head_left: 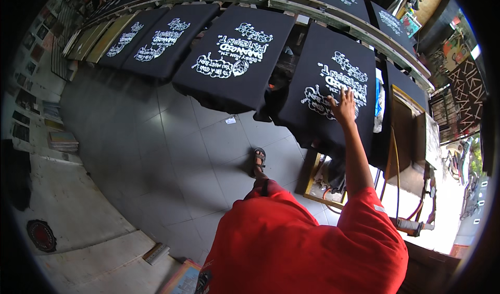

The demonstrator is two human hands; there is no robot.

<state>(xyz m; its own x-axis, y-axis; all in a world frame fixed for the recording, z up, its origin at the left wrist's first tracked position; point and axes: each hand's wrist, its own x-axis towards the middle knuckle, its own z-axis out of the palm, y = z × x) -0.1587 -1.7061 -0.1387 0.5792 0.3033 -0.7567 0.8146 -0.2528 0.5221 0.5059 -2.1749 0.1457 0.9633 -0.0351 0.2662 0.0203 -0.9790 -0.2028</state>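
Observation:
My right hand (pixel 344 108) is stretched over a black T-shirt (pixel 312 70) with a white print of lettering and cloud shapes. Its fingers are spread and hold nothing; they rest on or just above the lower part of the print. The shirt lies flat over a board, its loose cloth hanging off the near end. Directly to the left, another black T-shirt (pixel 229 49) carries the same white design. My left hand is out of view.
More printed black shirts (pixel 161 39) lie along the row at left, and others lie behind a long rail (pixel 291 7). A wooden frame (pixel 317 174) stands below my right arm. Grey floor tiles (pixel 177 153) stretch before me. Stacked boards (pixel 63 141) sit at left.

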